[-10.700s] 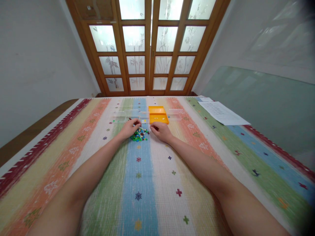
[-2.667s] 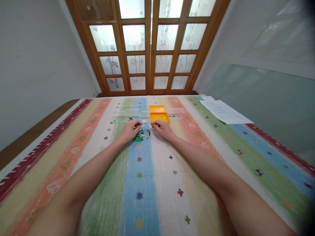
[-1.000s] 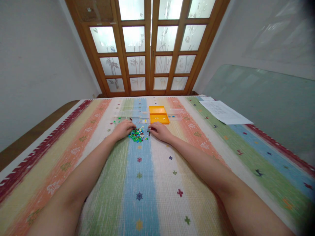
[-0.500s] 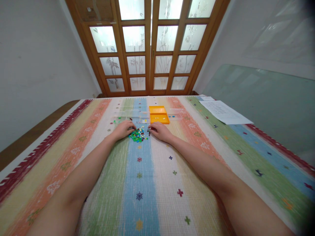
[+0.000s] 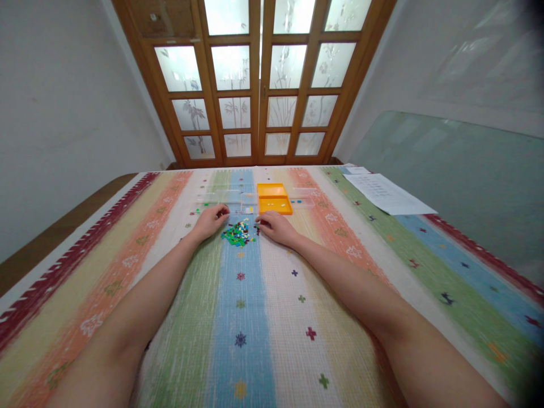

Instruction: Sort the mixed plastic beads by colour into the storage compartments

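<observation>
A pile of tiny coloured pieces (image 5: 238, 234), mostly green, blue, yellow and dark red, lies on the striped cloth between my hands. My left hand (image 5: 209, 220) is just beyond the pile's left side, near a clear plastic box, with thumb and fingers curled together. Whatever is in that pinch is too small to name. At the pile's right my right hand (image 5: 275, 225) rests low, its fingertips closed beside a few dark pieces (image 5: 257, 229). Whether it holds one of them is hidden.
An open orange box (image 5: 276, 205) with a few pale pieces stands behind my right hand. Clear boxes (image 5: 250, 205) flank it, holding some green, yellow and blue pieces. Printed paper (image 5: 385, 194) lies at the right, near a glass panel (image 5: 450, 164) by the wall.
My left hand has drawn back from the pile, moving slightly up and left toward the clear box. My right hand stays nearly still.
</observation>
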A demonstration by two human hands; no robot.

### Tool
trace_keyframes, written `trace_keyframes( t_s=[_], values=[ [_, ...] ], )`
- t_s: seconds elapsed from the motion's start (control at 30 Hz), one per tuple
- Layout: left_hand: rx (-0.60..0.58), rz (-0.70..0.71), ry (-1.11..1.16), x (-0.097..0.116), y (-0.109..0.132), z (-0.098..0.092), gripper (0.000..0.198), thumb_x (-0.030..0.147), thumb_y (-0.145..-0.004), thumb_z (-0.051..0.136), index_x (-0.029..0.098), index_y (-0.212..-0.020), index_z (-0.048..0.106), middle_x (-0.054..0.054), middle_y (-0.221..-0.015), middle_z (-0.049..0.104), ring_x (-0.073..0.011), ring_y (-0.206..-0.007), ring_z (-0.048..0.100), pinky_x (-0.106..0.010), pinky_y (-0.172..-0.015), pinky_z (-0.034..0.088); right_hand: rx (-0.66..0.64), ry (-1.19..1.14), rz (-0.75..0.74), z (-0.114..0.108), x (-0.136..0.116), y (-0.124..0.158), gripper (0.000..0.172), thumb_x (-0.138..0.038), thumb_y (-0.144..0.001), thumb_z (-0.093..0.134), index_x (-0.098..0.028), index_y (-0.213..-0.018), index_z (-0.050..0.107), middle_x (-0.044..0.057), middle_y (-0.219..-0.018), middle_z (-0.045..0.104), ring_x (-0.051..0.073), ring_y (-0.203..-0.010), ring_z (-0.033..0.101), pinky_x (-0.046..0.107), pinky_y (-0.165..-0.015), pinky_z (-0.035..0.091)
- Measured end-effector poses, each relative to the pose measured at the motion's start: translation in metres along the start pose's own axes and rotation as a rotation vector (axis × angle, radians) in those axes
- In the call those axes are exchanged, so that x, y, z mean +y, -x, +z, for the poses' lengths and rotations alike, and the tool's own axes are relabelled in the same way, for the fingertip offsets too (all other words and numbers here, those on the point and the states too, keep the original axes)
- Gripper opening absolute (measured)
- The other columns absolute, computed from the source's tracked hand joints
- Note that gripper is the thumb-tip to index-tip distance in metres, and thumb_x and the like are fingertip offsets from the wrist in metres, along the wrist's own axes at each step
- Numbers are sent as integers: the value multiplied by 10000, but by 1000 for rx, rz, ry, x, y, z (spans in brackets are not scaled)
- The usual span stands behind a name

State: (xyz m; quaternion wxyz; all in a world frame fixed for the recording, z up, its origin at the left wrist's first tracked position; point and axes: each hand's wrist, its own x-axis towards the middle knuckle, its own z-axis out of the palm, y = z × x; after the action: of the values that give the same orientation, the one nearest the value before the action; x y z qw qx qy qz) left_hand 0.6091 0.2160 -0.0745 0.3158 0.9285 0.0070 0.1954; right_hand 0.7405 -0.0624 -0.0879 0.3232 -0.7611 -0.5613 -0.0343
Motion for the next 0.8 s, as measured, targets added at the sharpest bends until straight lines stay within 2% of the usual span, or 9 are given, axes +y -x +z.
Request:
trace_keyframes(
  t_s=[0.23, 0.33, 0.47, 0.6, 0.7, 0.8],
  values=[
    [143, -119, 229, -10, -6, 3, 200, 348, -906, 596, 192, -978, 698, -34, -880, 712, -169, -710, 612, -301, -707, 493, -4, -3, 5, 0, 0, 0, 152, -209, -967, 639, -214, -1101, 711, 64, -1035, 710, 215, -994, 615, 325, -889, 441],
    [187, -170, 353, -19, -9, 7, 260, 364, -900, 594, 179, -1042, 709, -57, -954, 745, -158, -687, 623, -291, -680, 508, -3, -7, 6, -1, -1, 0, 144, -216, -975, 632, -213, -1094, 712, 64, -1031, 707, 212, -989, 612, 323, -885, 439],
    [215, -202, 418, -27, -10, 11, 315, 322, -873, 583, 172, -1111, 725, -83, -1047, 766, -156, -712, 639, -273, -659, 518, -7, -6, 8, -2, -2, 0, 146, -217, -976, 632, -215, -1096, 714, 64, -1039, 706, 210, -996, 607, 324, -893, 435],
    [201, -219, 427, -24, -9, 12, 382, 285, -856, 561, 161, -1182, 718, -92, -1121, 765, -117, -654, 604, -257, -646, 519, -7, -3, 6, -2, -2, 0, 152, -218, -976, 632, -214, -1102, 716, 66, -1044, 710, 215, -1007, 614, 327, -903, 441],
    [194, -254, 437, -20, -8, 10, 511, 285, -846, 569, 170, -1338, 647, -95, -1204, 749, -85, -599, 574, -249, -628, 522, -13, 4, 8, -2, -2, 0, 159, -221, -976, 629, -216, -1107, 719, 69, -1047, 712, 222, -1012, 616, 336, -905, 448],
    [192, -287, 461, -17, -8, 11, 666, 304, -851, 577, 205, -1505, 497, -91, -1241, 738, -68, -558, 556, -235, -582, 507, -15, 9, 9, -2, -2, 0, 165, -223, -980, 621, -218, -1110, 722, 70, -1051, 712, 224, -1013, 615, 343, -909, 450]
  ],
)
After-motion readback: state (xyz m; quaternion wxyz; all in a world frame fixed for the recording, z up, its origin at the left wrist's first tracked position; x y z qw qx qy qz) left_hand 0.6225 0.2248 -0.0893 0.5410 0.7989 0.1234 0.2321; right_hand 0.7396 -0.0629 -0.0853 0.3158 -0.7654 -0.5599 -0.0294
